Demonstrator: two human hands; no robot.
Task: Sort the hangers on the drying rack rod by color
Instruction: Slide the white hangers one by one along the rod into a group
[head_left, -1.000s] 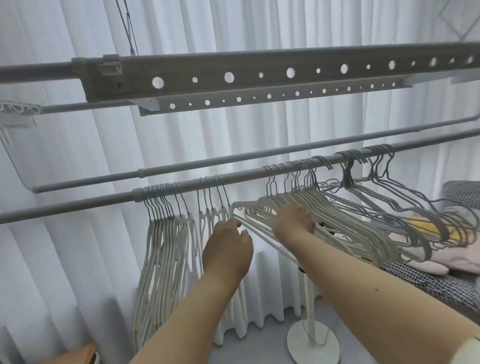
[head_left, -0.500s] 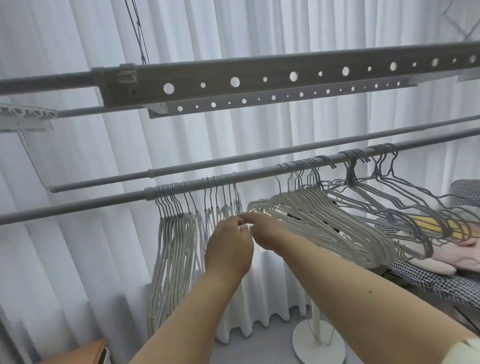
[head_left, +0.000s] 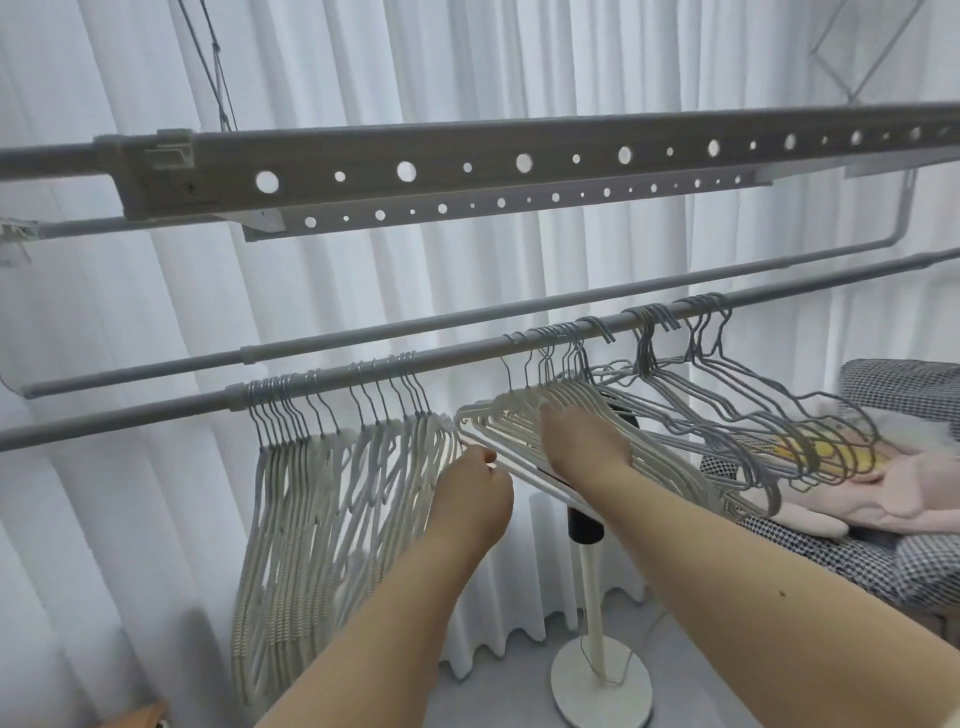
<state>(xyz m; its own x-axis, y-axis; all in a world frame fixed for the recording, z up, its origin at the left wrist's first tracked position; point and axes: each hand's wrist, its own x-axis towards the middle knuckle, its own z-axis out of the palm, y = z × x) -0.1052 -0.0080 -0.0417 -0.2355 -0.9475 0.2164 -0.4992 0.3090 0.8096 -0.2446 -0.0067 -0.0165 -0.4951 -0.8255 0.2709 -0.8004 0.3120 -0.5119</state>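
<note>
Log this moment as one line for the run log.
left hand: pinching white hanger | right hand: on white hangers | grey hangers: right | rod: sorting unfinished

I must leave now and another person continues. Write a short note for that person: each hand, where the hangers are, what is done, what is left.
Left hand: closed, pinching the corner of a white hanger beside the sorted white hangers.
Right hand: resting on the tilted white bunch; its grip is hidden.
Rod: white hangers hang straight at the left, the tilted white bunch is in the middle, grey hangers are at the right.
Done: colors look grouped already.
Left: slide the middle bunch over to the left group.
</note>
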